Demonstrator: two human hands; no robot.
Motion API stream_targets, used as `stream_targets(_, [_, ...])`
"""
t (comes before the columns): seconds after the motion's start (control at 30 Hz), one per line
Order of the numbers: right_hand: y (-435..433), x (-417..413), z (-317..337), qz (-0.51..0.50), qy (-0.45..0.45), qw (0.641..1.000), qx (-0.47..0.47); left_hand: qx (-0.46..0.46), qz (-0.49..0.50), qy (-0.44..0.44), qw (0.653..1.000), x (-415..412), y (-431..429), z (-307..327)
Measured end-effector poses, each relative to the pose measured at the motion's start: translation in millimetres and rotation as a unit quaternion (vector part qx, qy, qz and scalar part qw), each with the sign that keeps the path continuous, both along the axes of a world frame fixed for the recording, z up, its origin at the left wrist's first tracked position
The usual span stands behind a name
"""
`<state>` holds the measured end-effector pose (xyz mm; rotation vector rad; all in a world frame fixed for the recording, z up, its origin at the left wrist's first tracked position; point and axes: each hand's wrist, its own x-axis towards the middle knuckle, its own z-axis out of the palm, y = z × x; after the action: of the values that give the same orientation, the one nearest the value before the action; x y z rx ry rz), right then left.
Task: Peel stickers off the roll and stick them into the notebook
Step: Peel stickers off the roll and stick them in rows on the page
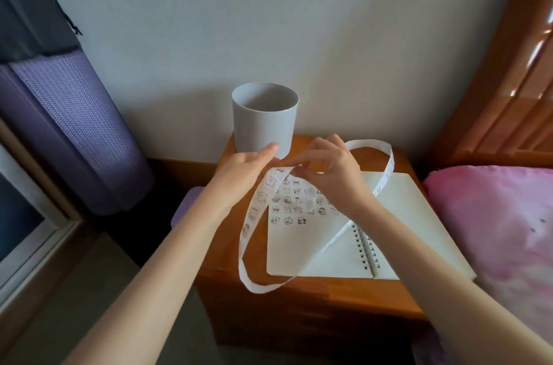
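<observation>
A long white sticker strip [254, 215] loops in the air over an open spiral notebook [302, 254] lying on a wooden nightstand. Several small cartoon stickers fill rows on the notebook's left page. My left hand [248, 168] holds the strip from underneath, with the fingers stretched toward the cup. My right hand [329, 173] pinches the strip's upper edge with curled fingertips, above the top of the page. The strip trails right over the notebook [389, 161] and down past the front edge of the nightstand.
A grey cup [264, 118] stands at the back of the nightstand [299, 302], just behind my hands. A pink bed cover [493, 224] and wooden headboard lie to the right. A purple rolled mat [77, 125] leans by the window at left.
</observation>
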<state>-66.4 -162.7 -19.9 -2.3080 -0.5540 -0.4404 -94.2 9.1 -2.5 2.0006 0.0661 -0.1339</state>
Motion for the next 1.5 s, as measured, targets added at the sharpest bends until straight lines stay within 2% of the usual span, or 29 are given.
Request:
stream_targets(0.13, [-0.6,-6.8,-8.5,0.026,0.002,0.998,0.052,-0.086,-0.034,0.015,0.996,4.3,-3.6,-8.6])
stream_targets(0.3, [-4.5,-24.6,-17.4,0.033,0.092,0.988,0.122,-0.127,-0.016,-0.002,0.992,-1.6,1.0,-28.2])
stream_targets(0.4, [-2.2,-29.7,-17.9,-0.006,0.217,0.944,0.249,-0.113,-0.016,-0.008,0.993,-6.5,-1.1,-31.2])
stream_targets(0.47, [-2.5,-30.1,-15.5,-0.024,0.278,0.914,0.294,-0.084,-0.038,-0.012,0.996,-9.0,-3.0,-31.6])
stream_targets(0.63, [-7.3,-33.5,-11.2,-0.001,0.318,0.882,0.348,-0.048,-0.081,-0.027,0.995,-16.9,-9.6,-36.8])
stream_targets(0.7, [-7.3,-36.1,-12.0,0.007,0.318,0.873,0.37,-0.065,-0.085,-0.006,0.994,-18.7,-9.7,-39.6])
stream_targets(0.83, [-3.5,-43.6,-12.2,0.021,0.286,0.892,0.349,-0.174,-0.116,0.036,0.977,-18.6,-6.3,-39.7])
stream_targets(1.0, [6.1,-52.5,-18.5,0.05,0.269,0.922,0.274,-0.266,-0.037,-0.005,0.963,-13.2,-9.2,-37.3])
stream_targets(1.2, [8.9,-50.0,-21.6,0.049,0.283,0.929,0.235,-0.155,0.013,-0.097,0.983,-10.8,-7.9,-36.3])
stream_targets(1.33, [4.5,-44.9,-16.1,0.024,0.262,0.924,0.277,-0.112,0.005,-0.125,0.986,-12.8,-9.7,-35.8])
stream_targets(1.5, [2.0,-39.2,-14.2,-0.022,0.208,0.929,0.304,-0.102,-0.02,-0.133,0.986,-14.2,-13.0,-35.9])
